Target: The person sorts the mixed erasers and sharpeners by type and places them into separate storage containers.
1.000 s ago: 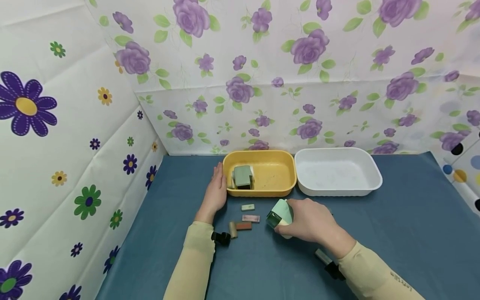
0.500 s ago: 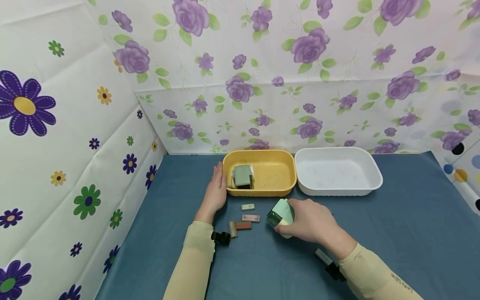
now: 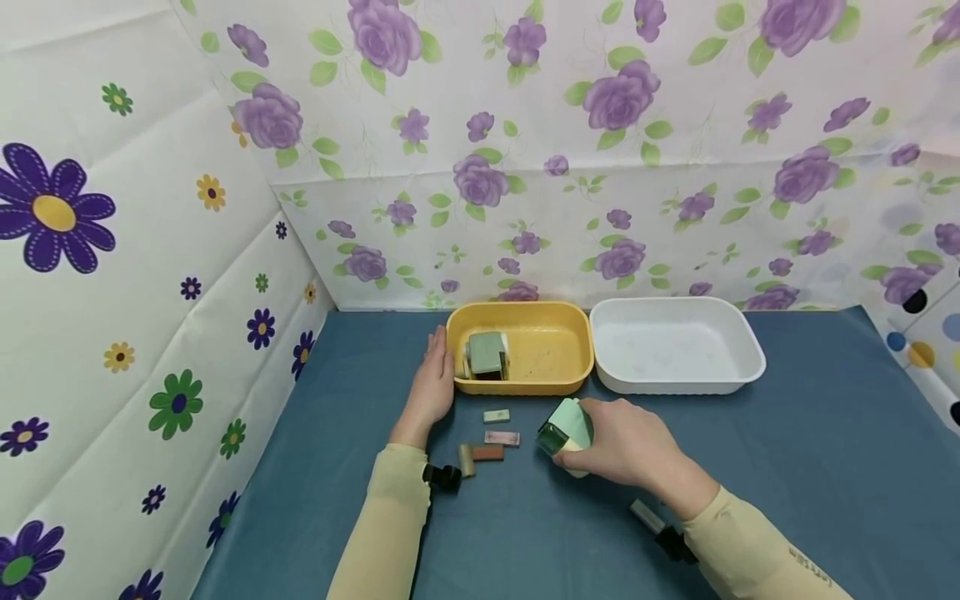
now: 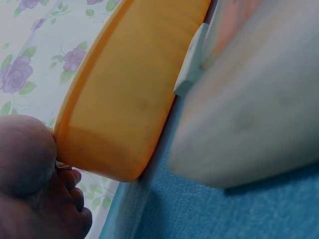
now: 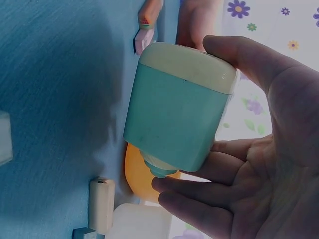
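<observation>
My right hand [image 3: 633, 442] holds a boxy green and cream pencil sharpener [image 3: 573, 423] in front of the trays, thumb on one side and fingers on the other. The right wrist view shows the sharpener's cream end, green body [image 5: 174, 112] and small round knob. My left hand [image 3: 432, 379] rests with fairly straight fingers against the left outer wall of the yellow tray [image 3: 558, 389]. Inside that tray lies another green boxy sharpener [image 3: 487, 352], with pale pieces partly hidden beside it. Several small erasers lie near my left forearm, among them a pink one [image 3: 502, 438] and a reddish-brown one [image 3: 487, 452].
A white tray [image 3: 678, 386] stands against the yellow tray's right side. A pale green eraser [image 3: 496, 416] lies before the yellow tray, and a tan one [image 3: 466, 460] touches the reddish-brown one. A grey block [image 3: 647, 517] lies by my right wrist. A flowered curtain [image 3: 555, 225] rises behind.
</observation>
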### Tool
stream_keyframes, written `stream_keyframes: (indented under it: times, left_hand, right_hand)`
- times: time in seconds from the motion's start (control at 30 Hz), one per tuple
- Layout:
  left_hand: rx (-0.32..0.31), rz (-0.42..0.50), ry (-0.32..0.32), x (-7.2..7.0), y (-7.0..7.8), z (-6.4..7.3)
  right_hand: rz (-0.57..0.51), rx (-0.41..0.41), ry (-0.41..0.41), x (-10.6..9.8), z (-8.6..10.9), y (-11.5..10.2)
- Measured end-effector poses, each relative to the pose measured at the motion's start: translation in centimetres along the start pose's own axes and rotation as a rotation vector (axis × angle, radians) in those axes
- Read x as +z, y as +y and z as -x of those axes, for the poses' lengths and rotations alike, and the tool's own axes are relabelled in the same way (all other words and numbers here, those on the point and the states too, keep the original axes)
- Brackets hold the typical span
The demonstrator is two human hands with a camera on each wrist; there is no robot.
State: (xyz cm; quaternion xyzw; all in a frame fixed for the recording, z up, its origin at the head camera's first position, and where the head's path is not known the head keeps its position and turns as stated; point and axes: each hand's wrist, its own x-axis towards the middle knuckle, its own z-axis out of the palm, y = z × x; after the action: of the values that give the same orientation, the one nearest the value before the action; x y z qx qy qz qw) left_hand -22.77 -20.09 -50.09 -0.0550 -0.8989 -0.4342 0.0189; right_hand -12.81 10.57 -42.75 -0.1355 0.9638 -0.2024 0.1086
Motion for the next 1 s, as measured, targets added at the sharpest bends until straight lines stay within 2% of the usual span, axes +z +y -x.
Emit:
stream_keyframes:
  times: [0.53, 1.0]
  left_hand:
    - [0.005, -0.015, 0.007, -0.04, 0.05, 0.0]
    - [0.008, -0.031, 0.005, 0.05, 0.04, -0.02]
  right_hand:
    - [0.005, 0.005, 0.016, 0.23, -0.14, 0.24]
    - [-0.038, 0.019, 0.056, -0.42, -0.01, 0.13]
